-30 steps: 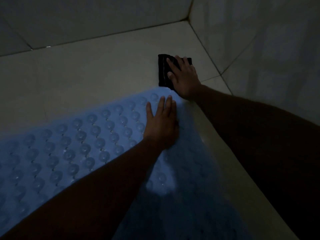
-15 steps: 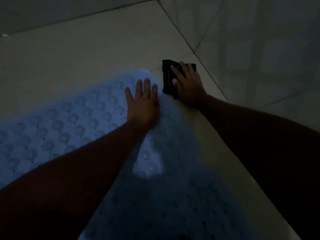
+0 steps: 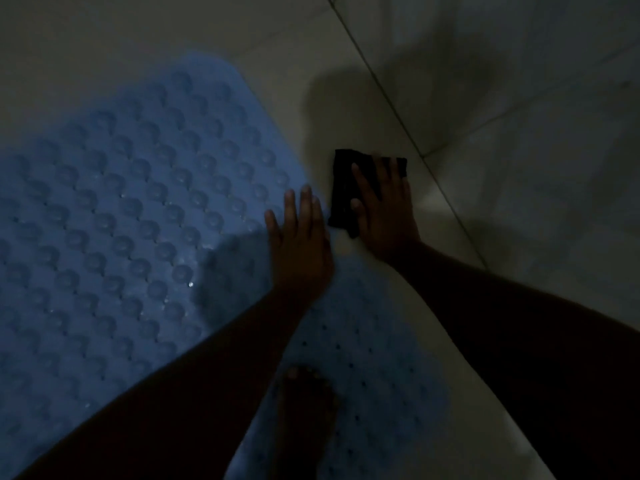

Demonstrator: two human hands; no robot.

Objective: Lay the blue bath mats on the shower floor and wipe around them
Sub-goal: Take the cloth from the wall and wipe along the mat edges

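The blue mat (image 3: 121,220) lies on the floor (image 3: 242,29), filling the left, its bumpy face up. The left arm reaches forward across it. The left hand (image 3: 301,244) lies flat on the mat's right edge, fingers straight and together, holding nothing. A bare foot (image 3: 308,410) stands on the mat below it. Just beside the mat, a black cloth (image 3: 343,199) lies on the tile. The right hand (image 3: 384,216) presses on it, palm down, fingers spread. The wall (image 3: 536,98) rises at right.

Left grip (image 3: 301,244) flat, fingers (image 3: 306,207) straight together, right grip (image 3: 384,216) flat, fingers spread
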